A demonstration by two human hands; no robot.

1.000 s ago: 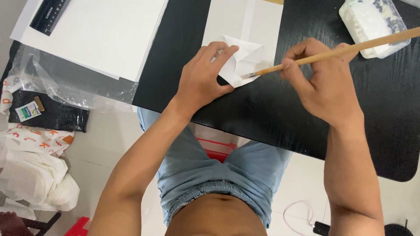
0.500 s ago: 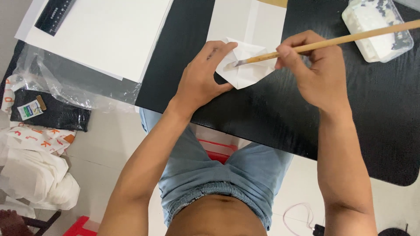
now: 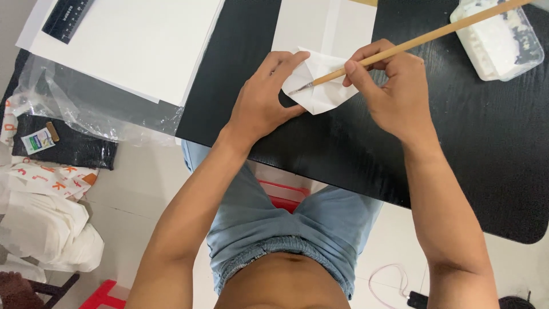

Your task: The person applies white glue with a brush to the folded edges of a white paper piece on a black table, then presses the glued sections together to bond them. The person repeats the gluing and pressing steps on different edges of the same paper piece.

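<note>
Folded white paper (image 3: pixel 321 91) near the black table's (image 3: pixel 469 149) near edge, left hand (image 3: pixel 264 103) spread flat pinning it, right hand (image 3: pixel 394 94) pinching a wooden brush (image 3: pixel 412 43), tip on paper.

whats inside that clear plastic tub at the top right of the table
The clear plastic tub holds a white mass with a few dark flecks. The brush handle crosses over its left corner, and the frame edge cuts off its top, so that part cannot be seen.
</note>
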